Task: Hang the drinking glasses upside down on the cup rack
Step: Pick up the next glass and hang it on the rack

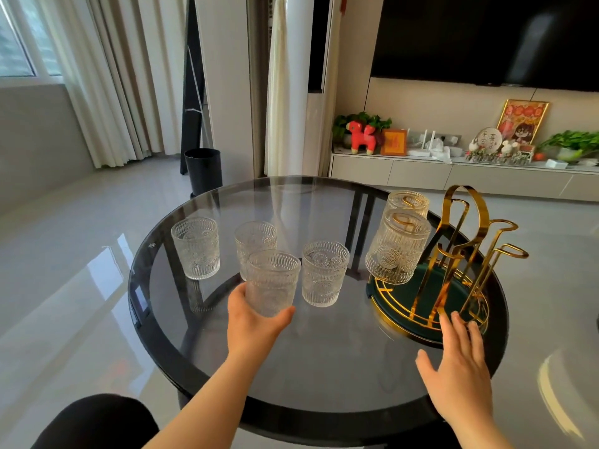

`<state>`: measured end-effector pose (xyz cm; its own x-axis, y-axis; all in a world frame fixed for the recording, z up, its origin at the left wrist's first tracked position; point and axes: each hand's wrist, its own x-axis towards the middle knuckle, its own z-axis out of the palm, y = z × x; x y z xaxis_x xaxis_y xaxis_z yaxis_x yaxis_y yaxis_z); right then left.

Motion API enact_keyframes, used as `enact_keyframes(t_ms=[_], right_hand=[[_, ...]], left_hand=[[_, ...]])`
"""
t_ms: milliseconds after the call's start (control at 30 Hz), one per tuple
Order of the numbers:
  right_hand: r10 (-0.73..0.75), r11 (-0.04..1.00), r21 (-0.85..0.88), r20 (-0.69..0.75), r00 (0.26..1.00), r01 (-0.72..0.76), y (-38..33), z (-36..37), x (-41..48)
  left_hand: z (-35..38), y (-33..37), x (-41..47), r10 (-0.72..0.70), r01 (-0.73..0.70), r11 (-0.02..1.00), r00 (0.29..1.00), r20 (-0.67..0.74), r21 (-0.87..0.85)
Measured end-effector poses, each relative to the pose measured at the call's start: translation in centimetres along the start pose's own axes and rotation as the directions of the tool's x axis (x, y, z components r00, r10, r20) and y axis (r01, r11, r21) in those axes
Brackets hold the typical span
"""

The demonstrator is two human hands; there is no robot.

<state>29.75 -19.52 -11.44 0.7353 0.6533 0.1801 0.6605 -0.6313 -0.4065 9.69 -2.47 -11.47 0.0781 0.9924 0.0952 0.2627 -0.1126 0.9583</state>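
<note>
Glass table (324, 367): two glasses (398, 246) hang inverted on cup rack (466, 254) far right. Left hand (251, 322) fingers wrap third glass (272, 281), upright; three more stand left. Right hand (460, 367) spread by rack base.

Clear embossed glass tumblers (195, 247) stand on a glossy smoked-glass surface (324, 361), with a polished gold metal rack (466, 254) at three o'clock.

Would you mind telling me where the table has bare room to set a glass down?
Free: the near glass table between the left hand and right hand, and the far side behind the upright glasses. Crowded: the right edge, filled by the cup rack.
</note>
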Motion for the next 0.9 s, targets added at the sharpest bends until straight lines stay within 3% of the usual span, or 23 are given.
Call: enact_keyframes(t_ms=[67, 167, 300, 367, 500, 667, 900], right_hand=[[-0.004, 1.0, 0.005, -0.004, 1.0, 0.004, 0.0, 0.1, 0.0], [-0.007, 1.0, 0.003, 0.0, 1.0, 0.007, 0.1, 0.2, 0.0], [-0.012, 1.0, -0.007, -0.001, 1.0, 0.012, 0.3, 0.2, 0.0], [-0.016, 1.0, -0.016, -0.001, 1.0, 0.016, 0.3, 0.3, 0.1], [-0.021, 0.999, -0.024, -0.003, 1.0, 0.021, 0.5, 0.3, 0.1], [-0.028, 1.0, -0.006, -0.012, 1.0, 0.028, 0.8, 0.5, 0.1], [-0.052, 0.998, 0.046, -0.027, 0.998, 0.053, 1.2, 0.7, 0.0]], left_hand=[[-1.1, 0.0, -0.5, 0.081, -0.079, 0.996, 0.996, 0.043, -0.042], [-3.1, 1.5, -0.5, 0.219, -0.224, 0.974, 0.97, 0.106, 0.035], [-5.2, 6.2, 1.0, 0.408, -0.459, 0.871, 0.873, 0.266, 0.172], [-5.7, 9.0, 1.6, 0.469, -0.595, 0.745, 0.789, 0.397, 0.302], [-5.3, 14.2, 2.3, 0.474, -0.796, 0.373, 0.605, 0.64, 0.477], [-2.8, 19.5, 2.9, 0.382, -0.893, 0.008, 0.418, 0.824, 0.449], [2.3, 24.9, 1.9, 0.235, -0.895, -0.333, 0.227, 0.945, 0.298]])
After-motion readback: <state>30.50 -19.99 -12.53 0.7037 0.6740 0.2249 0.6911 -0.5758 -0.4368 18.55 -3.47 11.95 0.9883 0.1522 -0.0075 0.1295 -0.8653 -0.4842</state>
